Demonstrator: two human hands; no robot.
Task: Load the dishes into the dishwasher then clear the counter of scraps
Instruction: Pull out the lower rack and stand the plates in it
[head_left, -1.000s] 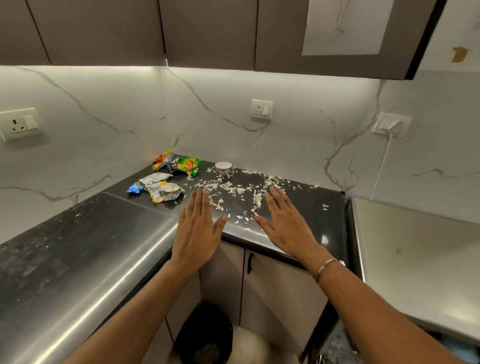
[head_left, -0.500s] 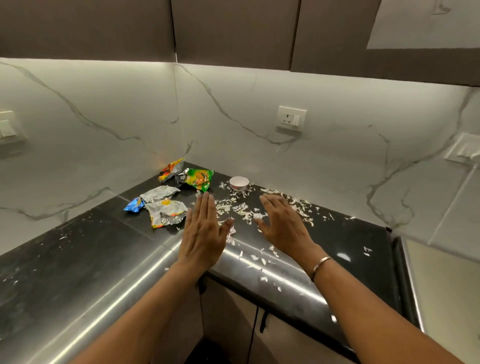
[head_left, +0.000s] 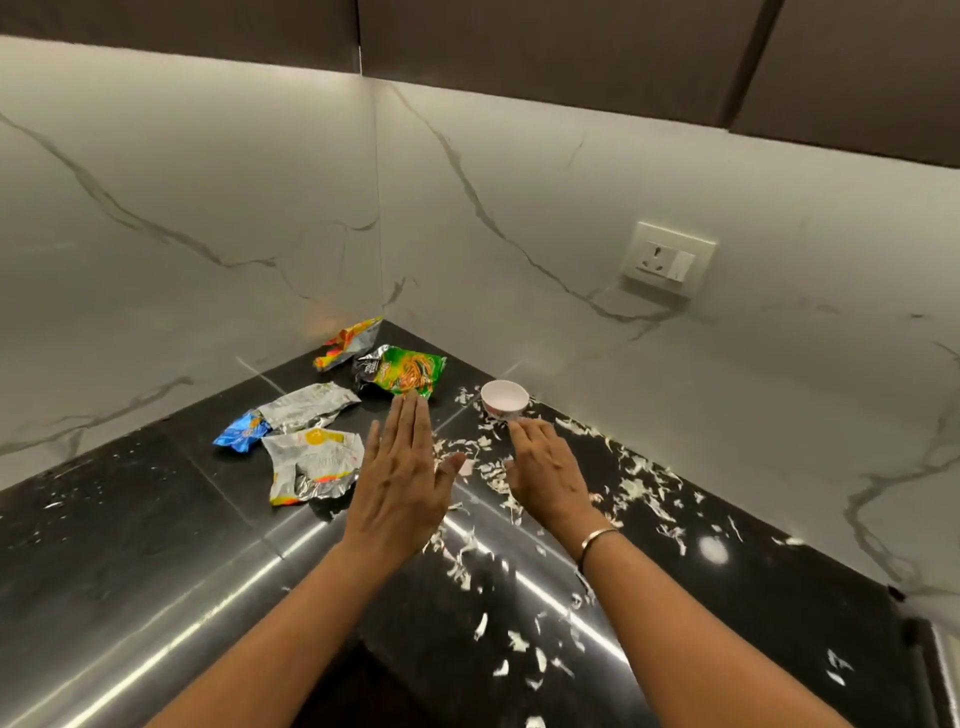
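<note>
The black corner counter (head_left: 130, 545) stretched beneath the left hand (head_left: 400, 483), fingers straight and together, tips by the green wrapper (head_left: 410, 370), and the right hand (head_left: 545, 478), fingers relaxed and holding nothing, near the small white bowl (head_left: 504, 399), among scattered pale scraps (head_left: 639, 488).

Black polished worktop (head_left: 156, 545) carrying litter around its inner corner.
Four crumpled wrappers are lying here: an orange-and-silver wrapper (head_left: 347, 343) in the corner, a green wrapper (head_left: 402, 370) just beside it, and a silver-and-blue wrapper (head_left: 291, 415) and a white-and-yellow wrapper (head_left: 311, 465) nearer the front. A small white bowl (head_left: 504, 399) is standing upright near the back wall. Pale scraps (head_left: 644, 483) are lying scattered from the bowl to the front edge.
</note>
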